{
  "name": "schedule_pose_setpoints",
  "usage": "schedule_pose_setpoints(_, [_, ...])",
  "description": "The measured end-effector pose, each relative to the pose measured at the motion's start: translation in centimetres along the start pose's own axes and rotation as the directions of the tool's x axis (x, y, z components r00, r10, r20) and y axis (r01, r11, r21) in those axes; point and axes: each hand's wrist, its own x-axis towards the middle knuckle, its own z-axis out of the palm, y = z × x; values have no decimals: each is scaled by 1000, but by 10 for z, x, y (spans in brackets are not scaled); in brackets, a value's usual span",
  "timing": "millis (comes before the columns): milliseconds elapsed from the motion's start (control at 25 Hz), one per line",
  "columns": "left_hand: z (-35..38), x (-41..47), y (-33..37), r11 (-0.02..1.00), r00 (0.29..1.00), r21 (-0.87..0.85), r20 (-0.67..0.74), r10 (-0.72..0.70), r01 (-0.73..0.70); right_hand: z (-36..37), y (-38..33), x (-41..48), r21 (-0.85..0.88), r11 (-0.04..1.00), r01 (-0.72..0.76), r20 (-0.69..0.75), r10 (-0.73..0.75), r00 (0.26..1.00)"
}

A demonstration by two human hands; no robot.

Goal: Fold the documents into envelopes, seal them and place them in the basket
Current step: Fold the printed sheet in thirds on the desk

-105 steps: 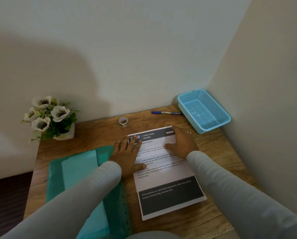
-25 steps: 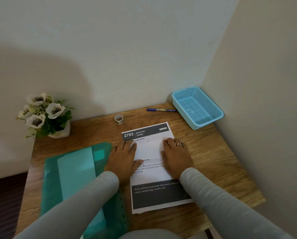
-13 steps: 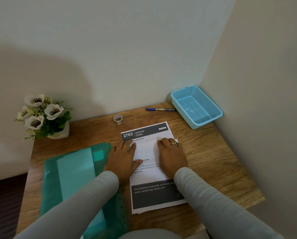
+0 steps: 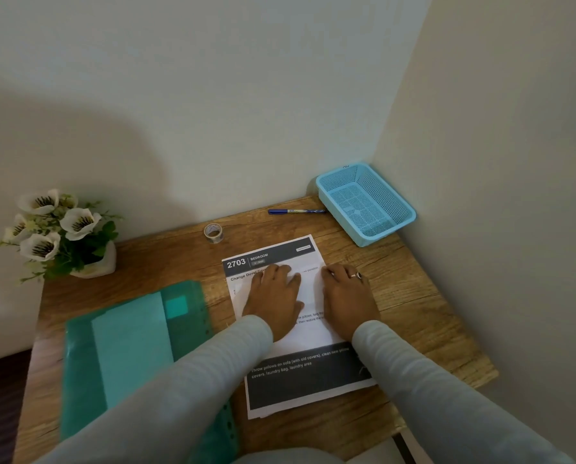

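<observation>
Both hands lie flat on the documents, which sit mid-desk, square in front of the person. Left hand has straight fingers pressed on the upper half, just under the dark "2703 BEDROOM" header. Right hand, ring on one finger, is pressed the same way near the right edge. Neither grips anything; both are spread and bearing down on paper.

More than one sheet is there: sheet edges show staggered at the near end. A whiter patch sits under the palms. It could be a folded-over flap, but I cannot tell from here.

Progress, as I judge it, is early — the fold or crease of the first sheet. I see no crisp crease line anywhere on the paper.

The basket is in the far right corner of the desk, well apart from the hands, and I see no envelope in it.

A green folder lies to the left, its edge just beside the papers, with a paler sheet inside — possibly the envelopes, unconfirmed. A tape roll and a pen sit beyond the papers.

Left to do, by my reading: finish folding, stuff, seal, drop in the basket, and repeat for the remaining sheets.
</observation>
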Motion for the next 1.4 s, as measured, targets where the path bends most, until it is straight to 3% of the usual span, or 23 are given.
schedule_pose_setpoints(320, [3,-41,-81,978,978,-39,5,-207,207,2,1,-1,11,1000,-2,-14,2,1000])
schedule_pose_setpoints(440, [8,-47,-92,978,978,-4,13,-206,206,1,-14,1,-28,999,-20,-16,20,1000])
schedule_pose_setpoints(600, [9,-46,-84,975,975,6,14,-221,221,7,-65,-2,-2,983,186,-14,-186,982])
schedule_pose_setpoints(720, [8,-46,-83,973,973,25,7,-230,230,11,-85,-5,39,968,250,-13,-249,968])
schedule_pose_setpoints(1040, [4,-46,-87,980,980,28,6,-199,199,-8,5,-5,69,995,72,-26,-70,997])
schedule_pose_setpoints(1400, [-18,-17,-84,994,987,-47,135,-93,100,-31,21,9,153,988,23,146,-45,988])
